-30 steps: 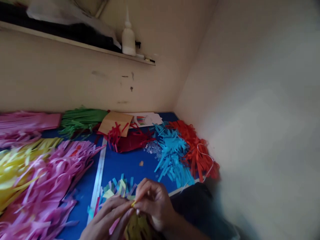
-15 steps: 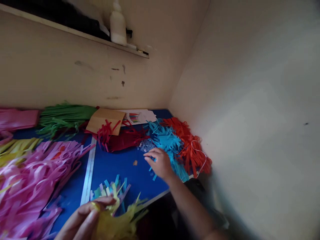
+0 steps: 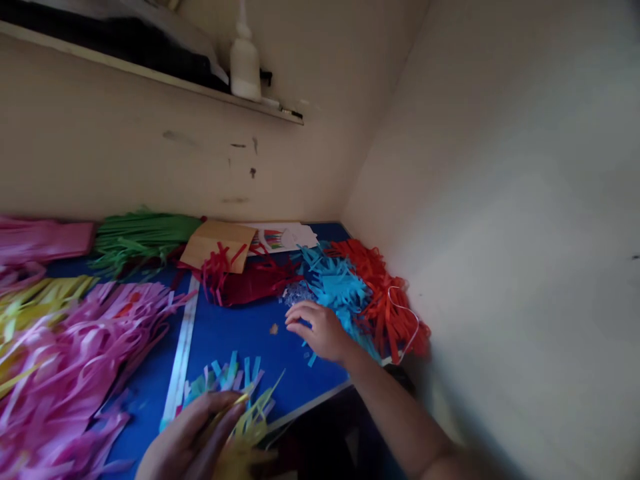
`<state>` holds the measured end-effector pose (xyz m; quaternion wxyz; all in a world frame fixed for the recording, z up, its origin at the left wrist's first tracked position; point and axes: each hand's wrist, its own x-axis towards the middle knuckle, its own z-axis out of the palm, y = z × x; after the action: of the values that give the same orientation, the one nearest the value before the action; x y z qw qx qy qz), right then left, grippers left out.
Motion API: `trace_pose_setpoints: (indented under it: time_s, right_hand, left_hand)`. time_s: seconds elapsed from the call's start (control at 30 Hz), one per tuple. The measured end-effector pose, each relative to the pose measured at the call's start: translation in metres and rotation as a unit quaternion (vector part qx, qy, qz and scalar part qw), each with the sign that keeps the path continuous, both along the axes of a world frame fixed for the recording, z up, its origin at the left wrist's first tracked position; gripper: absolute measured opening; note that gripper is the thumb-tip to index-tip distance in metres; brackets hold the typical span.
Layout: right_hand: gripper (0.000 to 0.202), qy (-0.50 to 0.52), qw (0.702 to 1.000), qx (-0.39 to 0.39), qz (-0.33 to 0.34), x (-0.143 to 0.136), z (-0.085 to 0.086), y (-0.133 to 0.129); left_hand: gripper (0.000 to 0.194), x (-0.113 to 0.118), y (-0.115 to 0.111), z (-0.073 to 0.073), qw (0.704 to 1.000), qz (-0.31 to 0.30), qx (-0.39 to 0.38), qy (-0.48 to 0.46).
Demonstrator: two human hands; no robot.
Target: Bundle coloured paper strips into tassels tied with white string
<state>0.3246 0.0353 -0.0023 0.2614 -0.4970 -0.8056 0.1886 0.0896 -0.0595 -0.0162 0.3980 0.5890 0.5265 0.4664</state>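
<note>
My left hand point(image 3: 197, 433) is closed at the bottom of the view, pinching a piece of yellow fringed paper point(image 3: 253, 423). Its cut strips hang loose past the fingertips. My right hand point(image 3: 315, 328) hovers over the blue tabletop point(image 3: 240, 333), thumb and fingers a little apart, with nothing visible between them. Just behind its fingertips lies a small heap of shiny pale bits point(image 3: 299, 293), too small to name. Beyond the left hand, a multicoloured fringed bundle point(image 3: 225, 375) of blue, green and lilac strips rests on the table, partly hidden by that hand.
Around lie fringed paper bundles: pink point(image 3: 85, 353), yellow point(image 3: 55, 293), green point(image 3: 145, 233), dark red point(image 3: 255, 280), light blue point(image 3: 340, 283) and orange-red point(image 3: 385, 293) with a white cord point(image 3: 413, 313). A brown paper piece point(image 3: 217, 243) and a drawing point(image 3: 290, 237) lie behind. A shelf point(image 3: 200, 83) holds a white bottle point(image 3: 245, 70).
My left hand has turned and moved slightly right with the yellow fringed paper. The right hand stays beside the shiny heap. The whole view has shifted a little.
</note>
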Motion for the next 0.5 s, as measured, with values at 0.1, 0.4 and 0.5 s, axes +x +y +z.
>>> trace_pose_setpoints:
  time_s: [0.1, 0.4, 0.5]
  right_hand:
    - [0.015, 0.266, 0.963, -0.025, 0.044, -0.026, 0.006, -0.043]
    - [0.023, 0.430, 0.888, -0.162, -0.014, -0.046, -0.010, -0.087]
    - [0.028, 0.455, 0.868, -0.194, -0.042, -0.048, -0.014, -0.089]
  left_hand:
    - [0.034, 0.007, 0.001, 0.006, 0.998, -0.025, 0.052, 0.037]
    - [0.018, 0.012, -0.004, 0.016, 0.992, -0.009, 0.118, 0.035]
    - [0.011, 0.012, -0.004, 0.015, 0.985, -0.006, 0.161, 0.062]
